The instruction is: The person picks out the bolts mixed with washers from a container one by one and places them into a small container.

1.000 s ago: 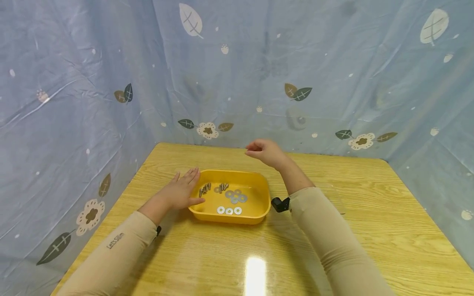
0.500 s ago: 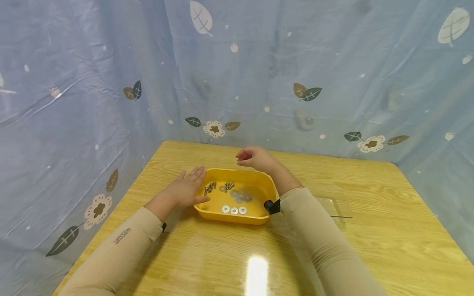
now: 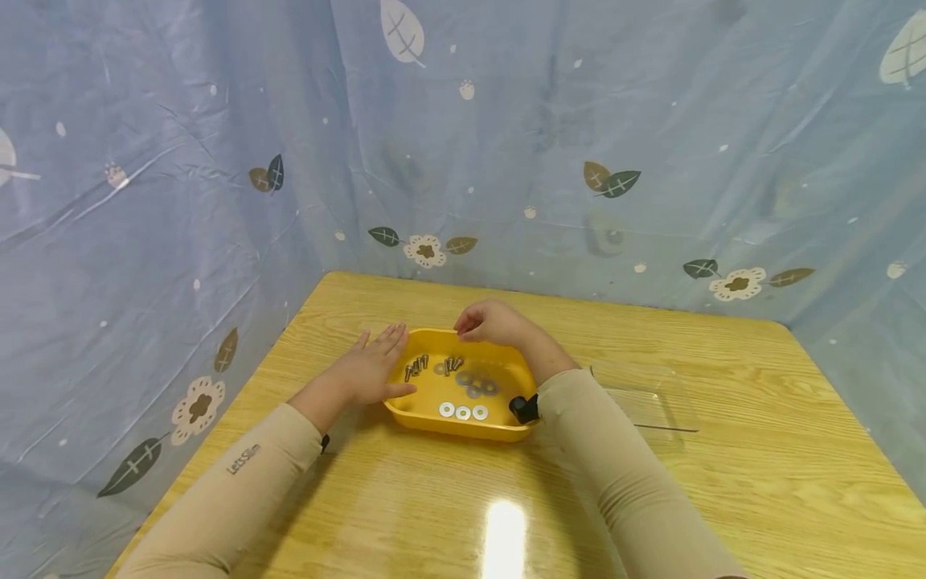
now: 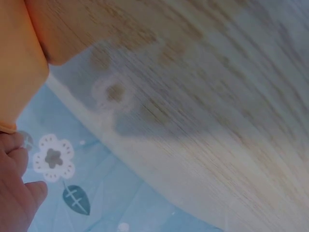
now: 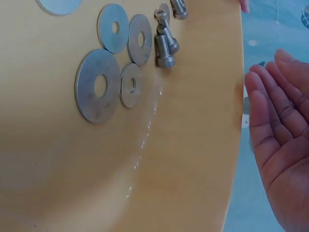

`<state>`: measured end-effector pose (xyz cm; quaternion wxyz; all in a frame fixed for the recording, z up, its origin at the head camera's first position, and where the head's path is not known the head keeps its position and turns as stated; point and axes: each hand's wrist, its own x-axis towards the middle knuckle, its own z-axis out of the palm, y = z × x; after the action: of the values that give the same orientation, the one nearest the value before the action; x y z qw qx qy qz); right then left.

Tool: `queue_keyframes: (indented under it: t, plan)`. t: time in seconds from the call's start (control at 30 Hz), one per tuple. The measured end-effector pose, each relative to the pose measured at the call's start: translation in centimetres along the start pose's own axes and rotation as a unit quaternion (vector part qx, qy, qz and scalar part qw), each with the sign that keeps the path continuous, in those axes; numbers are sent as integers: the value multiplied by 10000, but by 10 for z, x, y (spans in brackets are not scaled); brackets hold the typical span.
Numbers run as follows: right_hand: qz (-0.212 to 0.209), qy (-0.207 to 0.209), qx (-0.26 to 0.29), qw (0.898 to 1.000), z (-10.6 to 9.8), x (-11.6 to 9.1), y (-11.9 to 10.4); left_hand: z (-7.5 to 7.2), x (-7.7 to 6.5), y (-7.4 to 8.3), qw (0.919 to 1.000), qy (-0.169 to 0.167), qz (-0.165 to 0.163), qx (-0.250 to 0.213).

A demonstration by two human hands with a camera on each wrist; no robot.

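Observation:
In the head view a yellow tray (image 3: 463, 429) lies on the table with small metal parts in it. My left hand (image 3: 365, 374) rests on its left rim with the fingers spread. Over the far rim hovers my right hand (image 3: 494, 323); its fingers are loosely bent, and the right wrist view shows nothing held in them. Two groups of screws, one at the left (image 3: 412, 370) and one near the middle (image 5: 164, 53), lie inside the tray. Several grey washers (image 5: 86, 92) cluster right of the middle screws. Three shiny washers (image 3: 446, 415) line up along the tray's front side.
A transparent flat piece (image 3: 644, 402) with a dark edge lies on the wooden table (image 3: 760, 450), right of the tray and partly behind the right sleeve (image 3: 622, 474). A blue patterned curtain (image 3: 492, 145) encloses the table's back and sides.
My right hand has moved left and down, closer to the tray's far rim. The left hand stays on the left rim. The head view has turned slightly left.

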<state>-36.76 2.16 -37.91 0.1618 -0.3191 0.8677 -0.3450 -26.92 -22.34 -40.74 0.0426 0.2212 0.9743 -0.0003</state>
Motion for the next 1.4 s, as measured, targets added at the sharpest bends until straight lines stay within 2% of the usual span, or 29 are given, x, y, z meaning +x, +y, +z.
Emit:
queue_keyframes:
  t: [0.3,0.53,0.7,0.87,1.07,1.4]
  plan:
    - [191,-278,-55,9994,5,2,-1,-2,2,0,10000,18,-19,51]
    - [367,-773,-58,9963,11,2,0,-1,2,1,9999,-39,-43,95]
    - [378,-985,-577,9927,16,2,0,-1,2,1,9999,-92,-56,82]
    - [130,-1290,-1137,9850,21,0,-3,-3,2,1,9999,-126,-56,33]
    - [35,-1357,-1365,9813,25,0,-1,0,2,0,10000,-44,-6,49]
    - [68,-1345,-1268,9828,29,3,0,0,1,-2,9999,43,2,137]
